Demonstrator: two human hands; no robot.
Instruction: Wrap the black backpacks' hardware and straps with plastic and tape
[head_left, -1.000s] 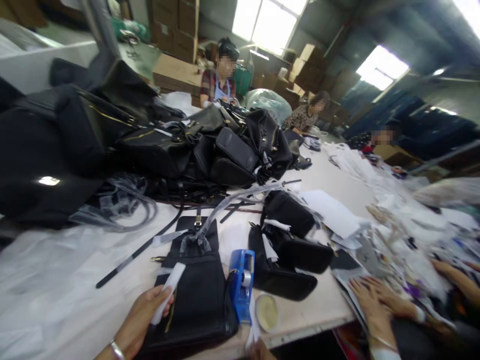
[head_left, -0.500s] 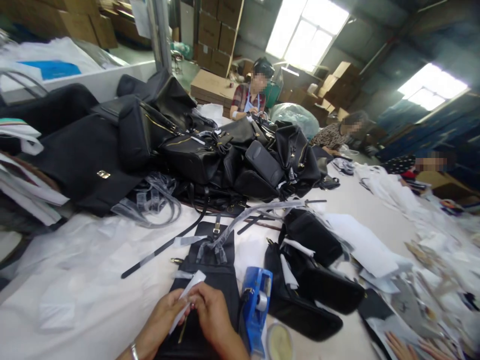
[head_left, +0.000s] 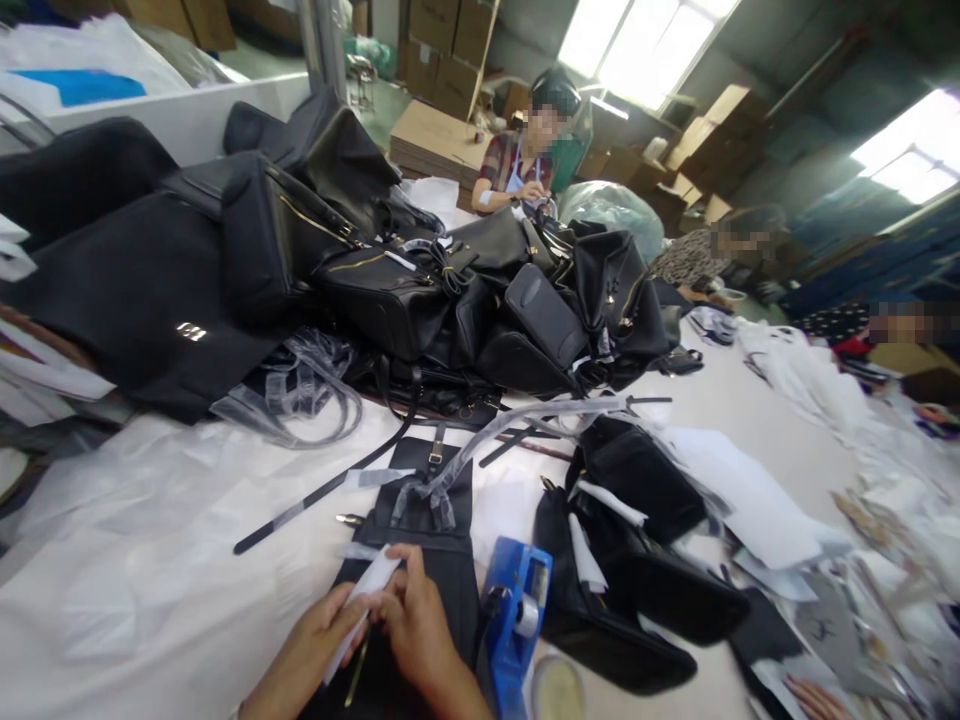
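My left hand (head_left: 321,632) and my right hand (head_left: 411,618) meet low in the view, over a black backpack (head_left: 442,575) lying flat. Both have their fingers closed on a folded strip of white paper (head_left: 358,603), which slants up to the right. A gold zipper (head_left: 358,665) shows on the bag beneath my hands. At the bag's upper end are a gold buckle (head_left: 436,452) and a handle (head_left: 442,500) wrapped in clear plastic. A long black strap (head_left: 300,508) runs out to the left.
Right of the backpack stands a blue tape dispenser (head_left: 511,615), beside a round tape roll (head_left: 557,688). More black bags (head_left: 615,590) lie further right. A large pile of black bags (head_left: 405,300) covers the far side. A co-worker's hand (head_left: 817,697) rests at lower right.
My right hand has shifted slightly left and up along the folded paper, its fingers now nearer the upper end. The view has turned a little, so the scene sits slightly differently.
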